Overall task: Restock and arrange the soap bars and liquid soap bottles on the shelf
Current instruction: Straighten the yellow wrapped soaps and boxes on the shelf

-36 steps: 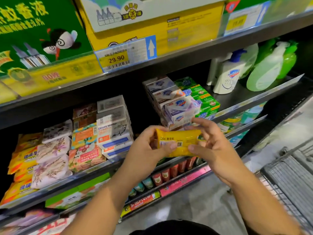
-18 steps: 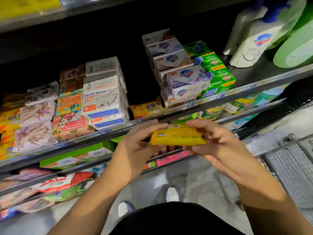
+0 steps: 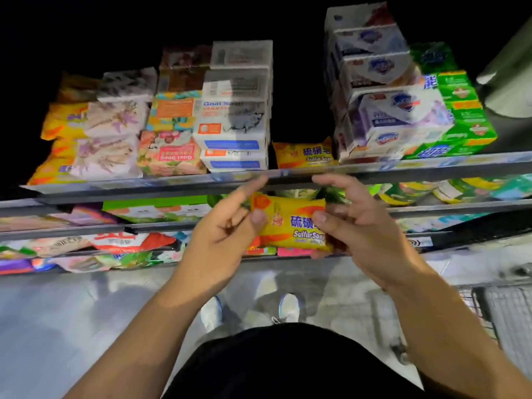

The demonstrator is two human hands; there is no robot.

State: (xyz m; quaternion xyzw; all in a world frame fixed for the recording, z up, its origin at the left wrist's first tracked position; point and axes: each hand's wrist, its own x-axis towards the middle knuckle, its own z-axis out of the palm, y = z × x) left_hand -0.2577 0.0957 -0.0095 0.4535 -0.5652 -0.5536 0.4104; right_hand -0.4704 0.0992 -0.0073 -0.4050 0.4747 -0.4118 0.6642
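Note:
A yellow sulfur soap bar [image 3: 290, 223] in a printed wrapper is held between both hands just below the soap shelf's front rail [image 3: 288, 177]. My left hand [image 3: 221, 228] pinches its left end with the thumb, index finger stretched toward the rail. My right hand [image 3: 354, 223] pinches its right end. On the shelf behind the rail lies a matching yellow sulfur soap bar [image 3: 303, 154], in the gap between the white goat soap boxes [image 3: 234, 122] and the white-and-purple soap boxes [image 3: 385, 116].
Floral and yellow soap packs [image 3: 95, 139] fill the shelf's left; green soap boxes [image 3: 460, 116] stand at the right beside a pale bottle [image 3: 506, 82]. Lower shelves [image 3: 144, 223] hold more packs. A wire cart [image 3: 501, 312] stands at the right on the grey floor.
The view has tilted down and closer to the shelf. Both hands turned the yellow bar so its printed face shows, and my left index finger has stretched out toward the rail.

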